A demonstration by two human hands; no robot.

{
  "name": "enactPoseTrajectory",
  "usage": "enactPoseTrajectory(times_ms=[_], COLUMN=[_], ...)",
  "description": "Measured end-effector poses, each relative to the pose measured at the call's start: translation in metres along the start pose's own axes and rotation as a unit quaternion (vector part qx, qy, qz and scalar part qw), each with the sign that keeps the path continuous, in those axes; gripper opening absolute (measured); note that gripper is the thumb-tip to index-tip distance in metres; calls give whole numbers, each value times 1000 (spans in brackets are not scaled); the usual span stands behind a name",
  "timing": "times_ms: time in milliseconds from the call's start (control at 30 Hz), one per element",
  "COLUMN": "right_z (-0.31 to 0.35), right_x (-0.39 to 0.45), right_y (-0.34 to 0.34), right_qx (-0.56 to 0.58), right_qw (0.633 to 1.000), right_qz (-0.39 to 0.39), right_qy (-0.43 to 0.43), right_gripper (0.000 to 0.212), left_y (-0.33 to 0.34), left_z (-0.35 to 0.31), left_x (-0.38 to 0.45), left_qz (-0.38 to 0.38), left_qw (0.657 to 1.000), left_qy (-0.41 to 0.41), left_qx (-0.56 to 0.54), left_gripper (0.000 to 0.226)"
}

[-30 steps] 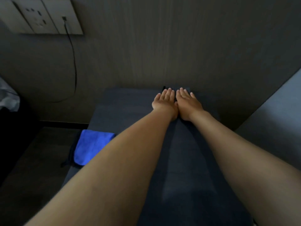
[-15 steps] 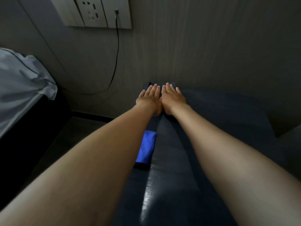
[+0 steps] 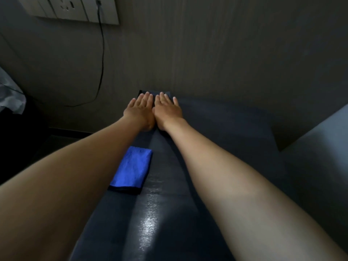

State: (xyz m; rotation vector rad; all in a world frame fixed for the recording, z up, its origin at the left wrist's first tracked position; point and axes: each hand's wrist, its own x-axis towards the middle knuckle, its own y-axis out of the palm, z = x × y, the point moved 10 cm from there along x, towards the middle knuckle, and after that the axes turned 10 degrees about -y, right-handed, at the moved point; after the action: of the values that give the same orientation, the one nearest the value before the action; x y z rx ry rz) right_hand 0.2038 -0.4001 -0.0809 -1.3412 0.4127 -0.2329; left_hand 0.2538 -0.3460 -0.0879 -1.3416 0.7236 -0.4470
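On cloth (image 3: 151, 92): left hand (image 3: 140, 110), right hand (image 3: 167, 109)

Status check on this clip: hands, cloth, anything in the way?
Left hand, right hand open, flat on dark cloth. Blue cloth lies apart, nearer. Nothing blocking.

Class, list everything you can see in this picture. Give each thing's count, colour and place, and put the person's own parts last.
dark cloth: one, near black, at the far end of the bench top by the wall, under both hands
blue cloth: one, bright blue, folded, on the bench top beside the left forearm
bench top: one, dark blue-grey, running from the viewer to the wall
socket panel: one, pale, on the wall at upper left
cable: one, black, hanging from the panel
pale fabric: one, whitish, at the left edge
grey surface: one, at the right edge
left hand: one, flat on the dark cloth
right hand: one, flat beside it, touching it
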Motion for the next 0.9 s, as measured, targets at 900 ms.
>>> enactPoseTrajectory(times_ms=[900], right_z=[-270], right_x=[-158], right_y=[-21], right_qx=[57], right_qw=[991], right_qz=[-30], right_qy=[119], right_gripper=[56], left_y=[-14], left_z=[-310], left_x=[-52], left_qz=[5], left_qw=[994], left_qy=[107], left_qx=[32], left_gripper=[61])
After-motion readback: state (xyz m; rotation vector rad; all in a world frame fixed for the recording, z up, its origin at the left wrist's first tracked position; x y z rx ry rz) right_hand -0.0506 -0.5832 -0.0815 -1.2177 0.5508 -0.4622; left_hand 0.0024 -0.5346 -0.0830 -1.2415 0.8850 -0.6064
